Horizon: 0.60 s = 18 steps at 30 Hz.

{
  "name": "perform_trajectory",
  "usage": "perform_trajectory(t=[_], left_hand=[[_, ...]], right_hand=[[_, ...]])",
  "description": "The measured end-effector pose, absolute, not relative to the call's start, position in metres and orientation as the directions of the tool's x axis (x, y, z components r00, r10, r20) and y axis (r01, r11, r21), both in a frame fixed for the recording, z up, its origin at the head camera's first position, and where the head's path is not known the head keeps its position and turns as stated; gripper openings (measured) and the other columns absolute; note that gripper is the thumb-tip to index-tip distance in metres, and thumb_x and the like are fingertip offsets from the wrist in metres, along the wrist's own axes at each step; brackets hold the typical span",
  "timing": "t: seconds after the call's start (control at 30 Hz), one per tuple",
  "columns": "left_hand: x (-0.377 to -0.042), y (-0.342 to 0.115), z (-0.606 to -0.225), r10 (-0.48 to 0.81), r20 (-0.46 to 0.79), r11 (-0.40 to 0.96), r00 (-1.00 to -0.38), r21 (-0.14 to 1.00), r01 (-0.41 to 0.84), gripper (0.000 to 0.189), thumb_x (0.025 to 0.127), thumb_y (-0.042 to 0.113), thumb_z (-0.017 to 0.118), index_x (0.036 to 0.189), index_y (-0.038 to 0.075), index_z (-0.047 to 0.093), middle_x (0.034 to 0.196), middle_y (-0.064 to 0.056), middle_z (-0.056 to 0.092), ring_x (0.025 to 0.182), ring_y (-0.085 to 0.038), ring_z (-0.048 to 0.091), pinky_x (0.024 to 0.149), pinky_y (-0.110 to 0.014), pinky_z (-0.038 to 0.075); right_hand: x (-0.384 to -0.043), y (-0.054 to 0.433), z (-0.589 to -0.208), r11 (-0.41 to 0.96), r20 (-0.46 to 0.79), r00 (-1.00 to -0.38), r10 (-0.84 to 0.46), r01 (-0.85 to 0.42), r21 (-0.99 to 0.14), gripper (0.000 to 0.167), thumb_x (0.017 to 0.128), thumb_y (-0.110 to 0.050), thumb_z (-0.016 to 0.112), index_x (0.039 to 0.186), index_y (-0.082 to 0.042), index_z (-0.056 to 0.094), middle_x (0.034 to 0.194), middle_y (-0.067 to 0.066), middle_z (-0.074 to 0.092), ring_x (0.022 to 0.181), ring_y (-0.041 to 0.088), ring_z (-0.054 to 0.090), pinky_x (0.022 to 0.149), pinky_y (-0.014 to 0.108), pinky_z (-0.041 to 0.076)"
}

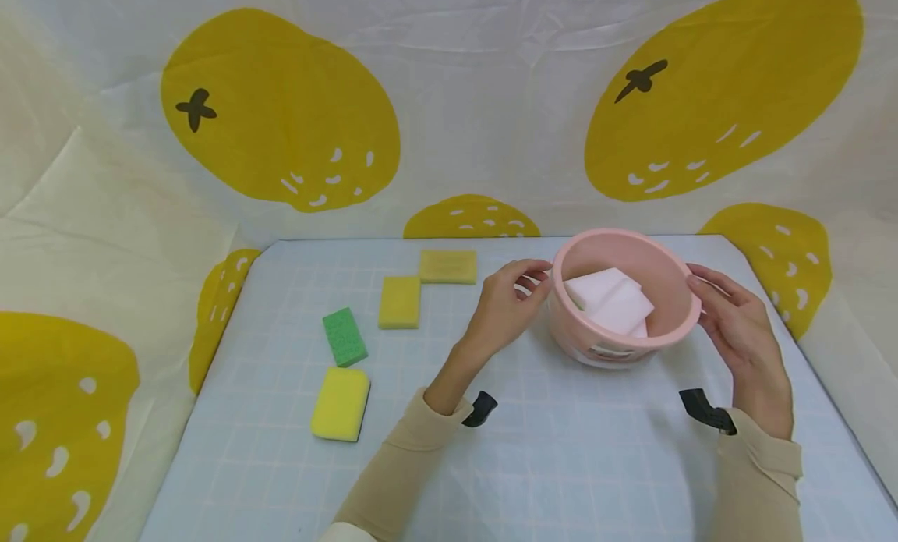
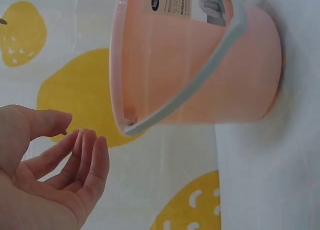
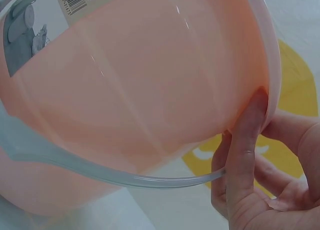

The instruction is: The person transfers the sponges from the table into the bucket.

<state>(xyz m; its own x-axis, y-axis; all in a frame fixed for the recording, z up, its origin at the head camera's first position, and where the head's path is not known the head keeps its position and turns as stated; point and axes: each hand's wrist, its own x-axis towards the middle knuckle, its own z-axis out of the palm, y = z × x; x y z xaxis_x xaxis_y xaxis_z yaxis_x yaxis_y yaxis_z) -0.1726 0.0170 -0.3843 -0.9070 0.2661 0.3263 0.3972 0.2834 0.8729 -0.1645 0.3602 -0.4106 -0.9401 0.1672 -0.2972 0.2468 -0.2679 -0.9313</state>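
Observation:
A pink bucket (image 1: 617, 343) stands on the right side of the table, tilted slightly toward me, with white blocks (image 1: 613, 300) that look like sponges inside. Its pale grey handle (image 2: 200, 82) hangs down along the outer wall. My right hand (image 1: 747, 335) pinches the bucket's rim on the right side, as the right wrist view shows. My left hand (image 1: 505, 308) is just left of the bucket, fingers loosely curled and holding nothing; the left wrist view shows a gap between fingertips and rim. What lies under the white blocks is mostly hidden.
Left of my left hand, several sponges lie on the table (image 1: 533, 464): a yellow one (image 1: 341, 404) at the front, a green one (image 1: 344, 337), a yellow one (image 1: 399, 302) and a darker yellow one (image 1: 448, 267) at the back. Patterned cloth (image 1: 491, 97) rises behind.

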Motion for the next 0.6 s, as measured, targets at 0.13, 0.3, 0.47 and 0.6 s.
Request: perform_trajectory(t=[0.13, 0.3, 0.47, 0.6], left_hand=[[-0.17, 0.004, -0.39, 0.236, 0.32, 0.287, -0.918, 0.879, 0.38, 0.025, 0.1, 0.013, 0.068, 0.123, 0.003, 0.071, 0.109, -0.008, 0.071, 0.093, -0.015, 0.065, 0.079, -0.02, 0.055], [-0.166, -0.012, -0.393, 0.2, 0.302, 0.302, -0.932, 0.886, 0.352, 0.025, 0.1, 0.014, 0.068, 0.124, 0.005, 0.071, 0.11, -0.007, 0.072, 0.095, -0.017, 0.065, 0.081, -0.023, 0.057], [-0.162, -0.025, -0.395, 0.162, 0.303, 0.305, -0.939, 0.89, 0.34, 0.025, 0.1, 0.015, 0.068, 0.123, 0.005, 0.071, 0.108, -0.007, 0.072, 0.095, -0.018, 0.065, 0.082, -0.027, 0.058], [-0.159, -0.035, -0.399, 0.136, 0.313, 0.294, -0.94, 0.893, 0.34, 0.024, 0.1, 0.015, 0.069, 0.122, 0.005, 0.072, 0.105, -0.007, 0.072, 0.093, -0.019, 0.066, 0.081, -0.029, 0.058]], right_hand=[[-0.165, 0.36, -0.41, -0.265, -0.289, -0.943, 0.165, 0.24, -0.934, 0.047, 0.09, -0.031, 0.08, 0.135, -0.026, 0.068, 0.113, -0.016, 0.072, 0.095, 0.003, 0.068, 0.078, 0.017, 0.057], [-0.164, 0.36, -0.41, -0.271, -0.288, -0.944, 0.162, 0.238, -0.933, 0.048, 0.091, -0.031, 0.079, 0.136, -0.026, 0.067, 0.113, -0.016, 0.071, 0.096, 0.003, 0.068, 0.079, 0.017, 0.056], [-0.163, 0.36, -0.41, -0.28, -0.291, -0.943, 0.162, 0.239, -0.93, 0.047, 0.091, -0.03, 0.079, 0.136, -0.026, 0.067, 0.113, -0.016, 0.072, 0.095, 0.003, 0.068, 0.079, 0.017, 0.056], [-0.163, 0.359, -0.41, -0.285, -0.283, -0.946, 0.159, 0.23, -0.93, 0.047, 0.092, -0.029, 0.079, 0.137, -0.025, 0.067, 0.113, -0.016, 0.072, 0.095, 0.004, 0.068, 0.078, 0.017, 0.057]])
